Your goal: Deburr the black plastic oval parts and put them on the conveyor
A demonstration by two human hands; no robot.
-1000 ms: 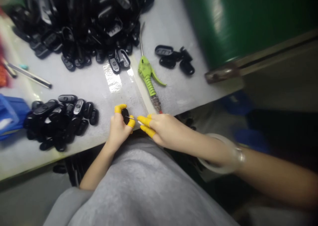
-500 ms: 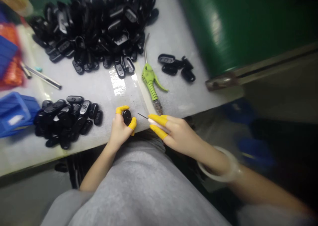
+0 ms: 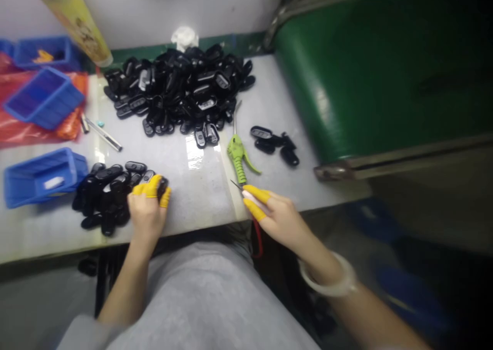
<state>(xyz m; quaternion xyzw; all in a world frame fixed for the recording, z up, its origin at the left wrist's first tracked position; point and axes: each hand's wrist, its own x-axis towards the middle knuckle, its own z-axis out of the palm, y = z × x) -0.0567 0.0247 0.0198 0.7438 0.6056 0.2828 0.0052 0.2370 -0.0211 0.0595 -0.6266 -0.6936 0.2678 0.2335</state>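
My left hand (image 3: 147, 209), with yellow finger cots, rests at the right edge of a small heap of black plastic parts (image 3: 108, 196) near the table's front edge. Its fingers are curled over one black part (image 3: 162, 186). My right hand (image 3: 277, 216), also in yellow cots, pinches a thin pointed metal tool (image 3: 238, 187) whose tip points up and left, just below a green air blow gun (image 3: 238, 157). A pale bangle sits on my right wrist.
A large heap of black parts (image 3: 181, 93) fills the back of the white table (image 3: 200, 186). A few more (image 3: 274, 143) lie right of the blow gun. Blue bins (image 3: 40, 175) and red bags stand at the left. A green machine body (image 3: 385, 67) rises on the right.
My left hand has carried the black part leftward from the table's middle to the small heap. The right hand stays with the pointed tool. The view has tilted up.
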